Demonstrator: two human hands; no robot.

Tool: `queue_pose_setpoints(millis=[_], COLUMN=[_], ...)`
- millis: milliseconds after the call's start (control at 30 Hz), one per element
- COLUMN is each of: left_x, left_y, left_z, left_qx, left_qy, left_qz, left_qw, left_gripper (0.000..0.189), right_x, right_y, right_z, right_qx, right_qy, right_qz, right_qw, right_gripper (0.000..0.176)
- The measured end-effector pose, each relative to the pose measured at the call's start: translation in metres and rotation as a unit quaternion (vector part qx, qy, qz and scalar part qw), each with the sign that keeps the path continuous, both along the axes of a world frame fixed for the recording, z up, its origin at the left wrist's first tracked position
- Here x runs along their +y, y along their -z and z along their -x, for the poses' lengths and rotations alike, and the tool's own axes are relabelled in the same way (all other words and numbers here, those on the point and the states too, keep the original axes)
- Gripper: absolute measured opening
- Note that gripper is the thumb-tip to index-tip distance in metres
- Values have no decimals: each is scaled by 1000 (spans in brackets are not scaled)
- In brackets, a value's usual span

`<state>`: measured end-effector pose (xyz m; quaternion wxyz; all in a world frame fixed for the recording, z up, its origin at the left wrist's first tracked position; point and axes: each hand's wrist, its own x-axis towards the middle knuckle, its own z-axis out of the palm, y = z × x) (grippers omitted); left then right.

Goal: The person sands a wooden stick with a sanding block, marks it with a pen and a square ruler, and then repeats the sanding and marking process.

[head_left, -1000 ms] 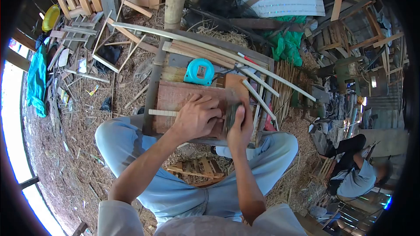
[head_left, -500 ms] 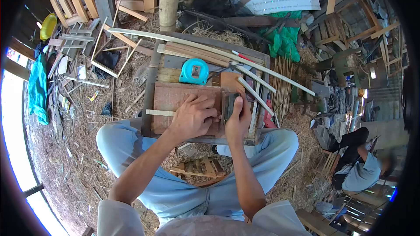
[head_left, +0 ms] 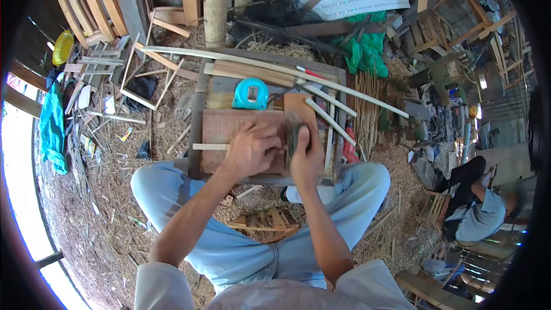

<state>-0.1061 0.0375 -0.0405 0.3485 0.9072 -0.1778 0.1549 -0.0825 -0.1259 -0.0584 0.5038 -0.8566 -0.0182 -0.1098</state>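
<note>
My left hand (head_left: 252, 149) is closed over a thin pale wooden strip (head_left: 211, 147), which lies across a reddish-brown board (head_left: 221, 123). In my right hand (head_left: 307, 152) is a dark block (head_left: 294, 136), blurred, with my thumb along its top, at the right edge of the board. An orange-brown wood piece (head_left: 296, 103) lies just beyond that block. Behind the board sits a turquoise tape measure (head_left: 251, 94). Long pale strips (head_left: 344, 93) and a red-tipped stick (head_left: 310, 73) cross the far side of the low worktable (head_left: 196, 120).
Wooden frames (head_left: 140, 100) stand at the left. A post (head_left: 216, 11) rises behind the worktable. A bundle of thin sticks (head_left: 367, 109) and a red object (head_left: 349, 148) are to the right. Another person (head_left: 479, 215) sits at the far right.
The dark block in my right hand has tilted more upright and shifted slightly. My left hand stays over the strip. The whole view has shifted a little.
</note>
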Motion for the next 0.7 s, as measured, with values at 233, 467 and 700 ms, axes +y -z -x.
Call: queue_pose_setpoints(millis=[233,467,700], left_x=[-1,3,3], left_y=[1,-1,-2], left_z=[0,-5,0], left_qx=[-4,-24,7], left_qy=[-9,-2,-7], left_qz=[-7,4,-1], left_qw=[1000,1000,1000], left_gripper=[11,11,11], right_x=[3,-3,-6], right_y=[-6,-3,-2], right_z=[15,26,28], right_qx=[-16,-17,17], right_qy=[6,-3,-13], right_qz=[-33,-32,-63], right_qw=[999,999,998], right_gripper=[44,44,44])
